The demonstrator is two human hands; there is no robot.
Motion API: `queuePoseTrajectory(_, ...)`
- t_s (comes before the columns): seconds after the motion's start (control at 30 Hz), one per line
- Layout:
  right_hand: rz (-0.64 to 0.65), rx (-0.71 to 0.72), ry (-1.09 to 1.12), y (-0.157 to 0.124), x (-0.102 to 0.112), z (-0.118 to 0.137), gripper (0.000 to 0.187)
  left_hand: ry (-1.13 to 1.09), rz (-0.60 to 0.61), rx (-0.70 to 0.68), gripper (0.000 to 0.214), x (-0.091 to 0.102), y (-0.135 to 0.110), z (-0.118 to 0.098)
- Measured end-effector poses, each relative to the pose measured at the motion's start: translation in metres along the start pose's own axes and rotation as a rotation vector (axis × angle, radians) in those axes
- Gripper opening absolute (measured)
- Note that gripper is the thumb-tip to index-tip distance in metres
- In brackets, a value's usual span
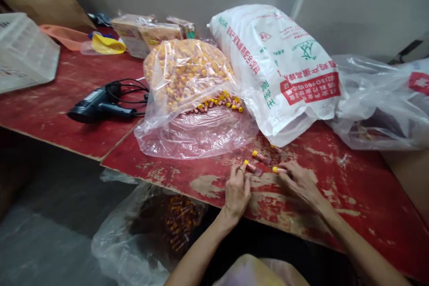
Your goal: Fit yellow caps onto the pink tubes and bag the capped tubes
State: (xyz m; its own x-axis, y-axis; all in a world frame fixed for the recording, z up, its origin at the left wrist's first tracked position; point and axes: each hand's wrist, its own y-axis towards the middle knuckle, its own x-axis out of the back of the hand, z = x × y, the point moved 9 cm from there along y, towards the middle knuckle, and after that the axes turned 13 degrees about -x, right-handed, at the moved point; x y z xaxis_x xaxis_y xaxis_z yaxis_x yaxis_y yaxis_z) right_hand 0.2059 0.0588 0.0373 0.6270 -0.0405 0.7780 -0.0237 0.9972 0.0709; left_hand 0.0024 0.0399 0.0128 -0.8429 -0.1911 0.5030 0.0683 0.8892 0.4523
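Note:
My left hand (237, 190) is closed at the front of the red table, fingertips on a small clear tube (255, 170) with a yellow cap. To its right, my right hand (301, 182) pinches another yellow-capped tube (281, 170), its cap pointing left. Between and just beyond my hands, a third tube (261, 157) lies loose on the worn tabletop (208, 183). Behind them rests a large clear plastic bag (191, 136) full of such tubes, its mouth open toward me with some tubes showing at the opening.
A bulging white woven sack (284, 62) leans beside the bag. A black heat gun (100, 103) with a coiled cord lies to the left. Clear plastic (375, 111) covers the right. Wrapped packs (161, 33) and a white crate (27, 53) stand behind. Below hangs another bag of tubes (181, 219).

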Motion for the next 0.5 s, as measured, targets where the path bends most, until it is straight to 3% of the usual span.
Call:
queuePoseTrajectory(0.07,-0.15,-0.098,0.068,0.015,0.006,-0.012,0.03,0.078,0.057,-0.046,0.04,-0.007,0.005,-0.001)
queuePoseTrajectory(0.13,-0.254,-0.167,0.153,0.027,-0.002,-0.02,0.035,0.152,0.116,-0.084,0.032,-0.016,0.009,-0.003)
queuePoseTrajectory(0.27,-0.262,-0.097,0.166,0.041,-0.034,-0.011,0.03,0.247,0.174,-0.143,0.017,-0.023,0.025,-0.002)
queuePoseTrajectory(0.37,-0.298,-0.009,0.109,0.038,-0.032,-0.005,0.031,0.287,0.077,-0.17,0.014,0.0,0.054,0.014)
queuePoseTrajectory(0.5,-0.415,-0.042,0.1,0.03,0.0,-0.03,0.031,0.392,-0.09,-0.078,0.02,0.051,0.126,0.067)
